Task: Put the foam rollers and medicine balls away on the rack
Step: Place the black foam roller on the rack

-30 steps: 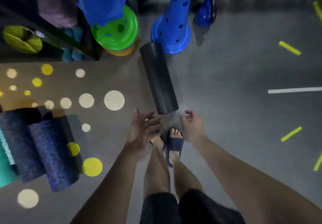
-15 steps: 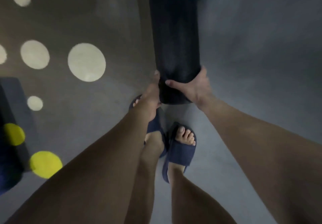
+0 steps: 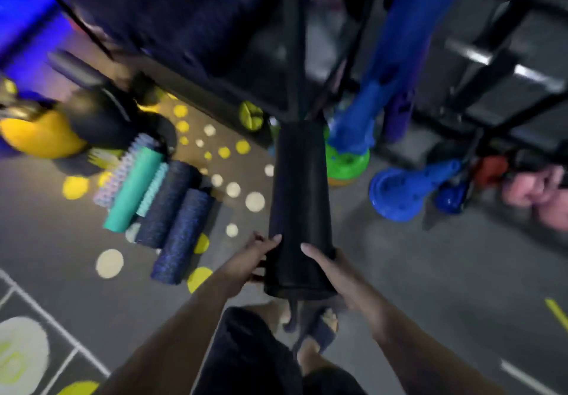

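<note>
Rack (image 3: 291, 56) post, dark and upright, stands just beyond the far end of the black foam roller (image 3: 299, 204), square in line with it; the shelves are too blurred to read. Left of the roller, on the grey floor (image 3: 430, 271), four more lie side by side: a pale knobbly roller (image 3: 118, 176), a teal roller (image 3: 132, 191) and two speckled navy rollers (image 3: 170, 207). Further left is a yellow ball (image 3: 40, 136). Right of the roller's far end sits a green disc stack (image 3: 347, 164), and beyond it a blue cone (image 3: 399, 198) on its side.

The black foam roller is off the floor, its near end over the person's sandalled feet.

Left hand (image 3: 255, 256) grips the near end from the left, thumb (image 3: 275, 238) laid on top and fingers curled under (mostly hidden). Right hand (image 3: 333, 267) grips from the right, thumb (image 3: 307, 248) across the top and fingers wrapped round the side.

Both forearms reach forward from the lower edge and converge on the roller, wrists roughly straight.
</note>
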Demonstrator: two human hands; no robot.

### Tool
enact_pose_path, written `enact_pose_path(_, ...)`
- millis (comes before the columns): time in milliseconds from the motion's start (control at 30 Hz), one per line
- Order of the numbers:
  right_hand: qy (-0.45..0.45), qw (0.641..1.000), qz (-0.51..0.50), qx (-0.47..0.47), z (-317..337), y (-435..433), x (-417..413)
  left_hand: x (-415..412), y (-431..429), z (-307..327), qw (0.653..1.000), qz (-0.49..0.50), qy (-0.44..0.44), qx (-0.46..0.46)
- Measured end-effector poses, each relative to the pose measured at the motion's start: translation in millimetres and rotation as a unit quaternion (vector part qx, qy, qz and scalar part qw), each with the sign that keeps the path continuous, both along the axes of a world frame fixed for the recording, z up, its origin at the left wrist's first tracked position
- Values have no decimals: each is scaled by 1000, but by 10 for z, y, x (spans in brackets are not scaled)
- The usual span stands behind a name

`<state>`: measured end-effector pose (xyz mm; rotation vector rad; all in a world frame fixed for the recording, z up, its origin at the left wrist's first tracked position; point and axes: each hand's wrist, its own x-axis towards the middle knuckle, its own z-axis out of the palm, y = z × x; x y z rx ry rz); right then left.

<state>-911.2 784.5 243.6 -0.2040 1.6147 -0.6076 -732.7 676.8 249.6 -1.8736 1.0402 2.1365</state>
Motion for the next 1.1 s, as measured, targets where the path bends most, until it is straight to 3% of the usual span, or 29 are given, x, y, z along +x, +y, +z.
enact_pose_path(100, 7, 998, 36, -43, 859, -501, 300, 398, -146, 829, 991, 92, 20, -94)
enact_pose_path(167, 30, 996, 53, -70, 1183, -834, 556, 646, -246, 1117, 981, 145, 62, -109)
enact_pose_path(233, 44, 988, 69, -129, 1294, -1170, 759, 846, -394, 1241, 972, 177, 108, -112)
enact_pose_path(333, 67, 984, 59, -157, 1535, -1568, 1107, 1120, -708, 1282, 963, 224, 110, -104)
enact_pose_path(467, 67, 987, -3, -144, 1723, -2098, 1491, 1446, -1321, 1421, 972, 181, 131, -78)
enact_pose_path(633, -3, 988, -95, -122, 1559, -2658, 1897, 1761, -2103, 1552, 968, 149, 175, -100)
enact_pose_path(867, 3, 979, -197, -56, 1202, -3112, 1888, 1600, -2815, 1255, 984, 75, 155, -52)
enact_pose_path(1100, 44, 963, -264, -19, 706, -4001, 1196, 909, -3510, 859, 979, 170, 90, -66)
